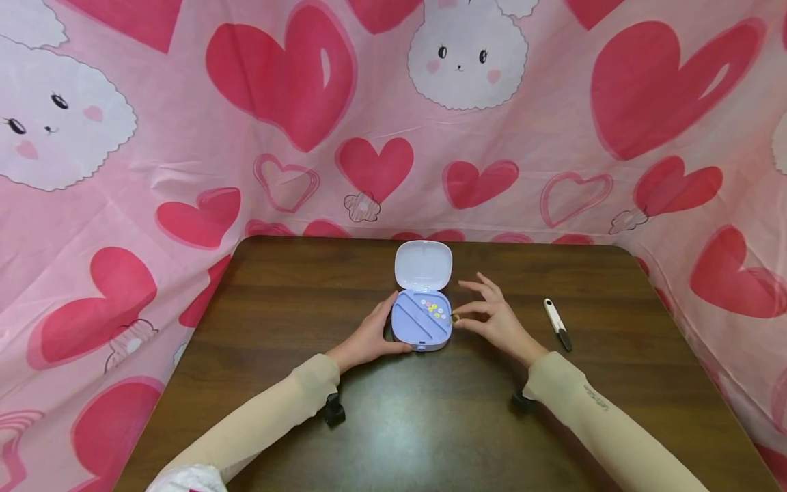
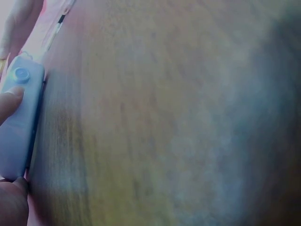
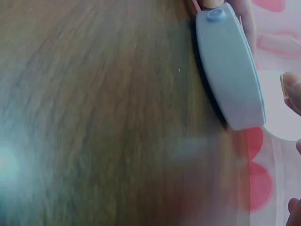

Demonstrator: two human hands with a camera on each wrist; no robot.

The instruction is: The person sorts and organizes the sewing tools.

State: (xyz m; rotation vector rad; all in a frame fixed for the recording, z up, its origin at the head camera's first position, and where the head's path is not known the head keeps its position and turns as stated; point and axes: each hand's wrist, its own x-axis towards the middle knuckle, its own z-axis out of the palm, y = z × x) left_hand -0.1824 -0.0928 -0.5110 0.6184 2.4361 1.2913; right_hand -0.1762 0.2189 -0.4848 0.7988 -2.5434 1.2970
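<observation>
A lavender-blue compartment case [image 1: 408, 326] sits on the table with its pale lid [image 1: 423, 265] raised at the back. Diagonal dividers split its inside, and several small white, pink and yellow round pieces [image 1: 433, 309] lie in the back right compartment. My left hand [image 1: 371, 333] grips the case from the left, thumb along the front near the round latch button [image 2: 21, 74]. Just off the case's right side, my right hand [image 1: 499, 320] pinches a small gold-brown thing [image 1: 455, 318] between thumb and fingertip, other fingers spread. Its kind is too small to tell.
A white and black pen-like tool [image 1: 557, 324] lies to the right of my right hand on the dark wooden table [image 1: 295, 287]. Behind the table's far edge hangs a pink cloth [image 1: 393, 225] with hearts.
</observation>
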